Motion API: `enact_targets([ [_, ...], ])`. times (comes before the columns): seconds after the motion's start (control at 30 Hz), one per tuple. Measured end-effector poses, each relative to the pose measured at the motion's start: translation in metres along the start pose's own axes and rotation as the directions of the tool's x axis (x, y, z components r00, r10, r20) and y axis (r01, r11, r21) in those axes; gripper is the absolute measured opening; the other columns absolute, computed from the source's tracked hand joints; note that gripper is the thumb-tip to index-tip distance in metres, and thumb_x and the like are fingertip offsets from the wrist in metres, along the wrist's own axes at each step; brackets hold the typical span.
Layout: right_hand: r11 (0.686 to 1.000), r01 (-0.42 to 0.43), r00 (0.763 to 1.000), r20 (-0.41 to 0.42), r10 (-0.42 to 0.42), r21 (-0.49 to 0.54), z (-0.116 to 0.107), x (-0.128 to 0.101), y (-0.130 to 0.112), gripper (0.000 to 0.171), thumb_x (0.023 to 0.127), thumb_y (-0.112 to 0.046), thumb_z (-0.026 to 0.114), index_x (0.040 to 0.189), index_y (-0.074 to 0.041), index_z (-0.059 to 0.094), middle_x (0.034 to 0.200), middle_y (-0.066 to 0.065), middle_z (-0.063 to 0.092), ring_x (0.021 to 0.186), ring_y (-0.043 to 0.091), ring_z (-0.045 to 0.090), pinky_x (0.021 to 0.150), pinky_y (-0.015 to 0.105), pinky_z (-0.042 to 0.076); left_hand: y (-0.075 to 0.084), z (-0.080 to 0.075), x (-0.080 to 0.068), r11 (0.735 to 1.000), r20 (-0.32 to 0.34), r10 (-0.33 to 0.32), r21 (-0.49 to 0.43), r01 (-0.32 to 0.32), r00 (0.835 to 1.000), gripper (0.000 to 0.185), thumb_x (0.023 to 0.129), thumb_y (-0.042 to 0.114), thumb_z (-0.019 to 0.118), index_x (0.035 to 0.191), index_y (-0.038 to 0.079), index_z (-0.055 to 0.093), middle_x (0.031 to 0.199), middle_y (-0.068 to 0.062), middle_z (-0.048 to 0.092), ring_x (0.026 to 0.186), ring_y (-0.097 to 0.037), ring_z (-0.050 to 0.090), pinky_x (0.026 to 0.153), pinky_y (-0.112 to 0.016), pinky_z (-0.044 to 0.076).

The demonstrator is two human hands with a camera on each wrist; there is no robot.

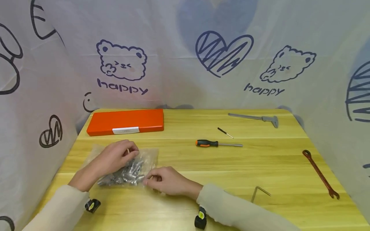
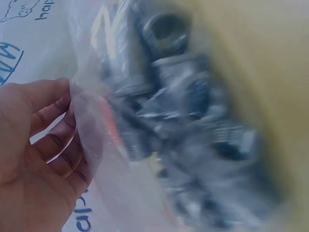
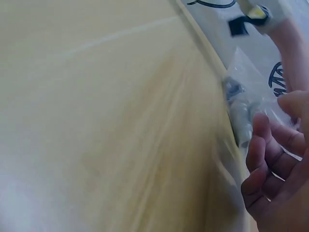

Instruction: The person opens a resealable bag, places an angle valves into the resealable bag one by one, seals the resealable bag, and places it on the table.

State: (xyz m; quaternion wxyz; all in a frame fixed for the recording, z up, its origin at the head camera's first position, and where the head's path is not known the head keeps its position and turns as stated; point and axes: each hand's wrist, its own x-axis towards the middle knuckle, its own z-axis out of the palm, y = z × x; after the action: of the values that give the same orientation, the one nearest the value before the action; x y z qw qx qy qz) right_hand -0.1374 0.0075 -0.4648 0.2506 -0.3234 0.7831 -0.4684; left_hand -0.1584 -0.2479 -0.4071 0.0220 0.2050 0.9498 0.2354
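Observation:
In the head view a clear plastic bag [image 1: 148, 160] of grey metal sockets [image 1: 131, 173] lies at the table's left. My left hand [image 1: 119, 155] is over its upper part; in the left wrist view the thumb and fingers pinch the bag's plastic film [image 2: 104, 145]. The sockets look blurred there. My right hand [image 1: 170, 181] is at the bag's lower right corner, fingers loosely bent. The right wrist view shows the thumb and index fingertip of that hand [image 3: 280, 179] apart, close to the bag [image 3: 248, 72]; whether they touch the plastic is unclear.
Behind the bag lies an orange case [image 1: 127, 120] with a white label. Further right are a black-and-orange screwdriver [image 1: 208, 143], a small thin screwdriver [image 1: 225, 132], a caliper [image 1: 257, 118], a hex key [image 1: 260, 191] and a reddish wrench [image 1: 321, 175]. Printed cloth surrounds the wooden table [image 1: 179, 160].

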Motion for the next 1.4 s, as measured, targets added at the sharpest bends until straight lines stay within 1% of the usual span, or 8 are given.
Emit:
enact_targets([
  [0.17,0.993,-0.011,1.0,0.019,0.009,0.118,0.006,-0.006,-0.001,0.025,0.108,-0.037,0.07,0.112,-0.014,0.081,0.083,0.001,0.081,0.065,0.01,0.069,0.056,0.02,0.049,0.007,-0.007,0.034,0.997,0.155,0.052,0.046,-0.06,0.987,0.02,0.111,0.018,0.065,0.121,0.006,0.078,0.111,-0.005,0.077,0.101,-0.022,0.072,0.091,-0.048,0.061],
  [0.37,0.987,0.008,1.0,0.009,-0.01,0.158,0.013,-0.009,-0.002,0.021,0.107,-0.027,0.074,0.105,-0.008,0.083,0.093,0.004,0.084,0.073,0.005,0.073,0.065,0.018,0.056,0.021,-0.003,0.067,0.995,0.402,0.057,0.056,-0.087,0.914,0.034,0.114,0.014,0.055,0.14,-0.001,0.069,0.139,-0.019,0.071,0.131,-0.04,0.066,0.113,-0.058,0.052],
  [0.47,0.988,0.01,1.0,-0.002,-0.01,0.155,0.014,-0.009,-0.002,0.017,0.106,-0.022,0.075,0.105,-0.007,0.084,0.093,0.004,0.084,0.071,0.002,0.07,0.065,0.017,0.056,0.027,-0.001,0.076,0.993,0.439,0.043,0.082,-0.088,0.897,0.031,0.113,0.015,0.055,0.135,0.0,0.071,0.135,-0.018,0.073,0.125,-0.036,0.07,0.11,-0.056,0.055],
  [0.7,0.999,0.045,0.999,-0.026,-0.045,-0.013,0.01,-0.012,-0.001,0.015,0.107,-0.026,0.075,0.107,-0.015,0.085,0.094,-0.007,0.083,0.071,-0.006,0.063,0.069,0.014,0.053,0.026,-0.011,0.079,0.998,0.432,0.013,0.056,-0.041,0.902,0.014,0.112,0.014,0.06,0.107,0.011,0.073,0.101,-0.002,0.072,0.084,-0.015,0.06,0.084,-0.038,0.054],
  [0.87,0.979,0.088,0.993,-0.067,-0.102,-0.183,-0.009,-0.019,-0.005,0.017,0.109,-0.026,0.072,0.111,-0.015,0.085,0.096,-0.01,0.082,0.067,-0.008,0.057,0.067,0.014,0.05,0.014,-0.025,0.072,0.999,0.358,0.01,-0.046,0.007,0.934,0.013,0.112,0.016,0.061,0.108,0.012,0.073,0.096,-0.001,0.071,0.082,-0.016,0.058,0.079,-0.036,0.05],
  [1.1,0.941,0.097,0.974,-0.166,-0.157,-0.324,-0.053,-0.035,-0.022,0.015,0.108,-0.021,0.072,0.111,-0.014,0.084,0.101,-0.004,0.083,0.083,-0.003,0.065,0.077,0.018,0.055,0.006,-0.054,0.044,0.971,0.115,-0.046,-0.227,0.071,0.992,0.017,0.112,0.029,0.065,0.115,0.016,0.076,0.103,-0.001,0.076,0.096,-0.022,0.069,0.089,-0.039,0.058],
  [1.23,0.897,0.124,0.941,-0.236,-0.242,-0.425,-0.08,-0.045,-0.032,0.013,0.107,-0.02,0.073,0.112,-0.015,0.083,0.103,-0.004,0.083,0.086,0.002,0.069,0.078,0.023,0.059,0.006,-0.06,0.026,0.942,-0.015,-0.118,-0.319,0.107,0.993,0.025,0.112,0.039,0.065,0.12,0.018,0.075,0.107,-0.004,0.077,0.101,-0.02,0.071,0.091,-0.026,0.057],
  [1.4,0.817,0.195,0.887,-0.258,-0.384,-0.543,-0.112,-0.06,-0.053,0.011,0.105,-0.016,0.075,0.113,-0.014,0.083,0.104,-0.003,0.082,0.089,0.006,0.071,0.078,0.033,0.063,0.019,-0.06,0.004,0.881,-0.177,-0.181,-0.467,0.079,0.967,0.03,0.111,0.041,0.065,0.125,0.015,0.073,0.111,-0.001,0.077,0.103,-0.014,0.072,0.091,-0.017,0.055],
])
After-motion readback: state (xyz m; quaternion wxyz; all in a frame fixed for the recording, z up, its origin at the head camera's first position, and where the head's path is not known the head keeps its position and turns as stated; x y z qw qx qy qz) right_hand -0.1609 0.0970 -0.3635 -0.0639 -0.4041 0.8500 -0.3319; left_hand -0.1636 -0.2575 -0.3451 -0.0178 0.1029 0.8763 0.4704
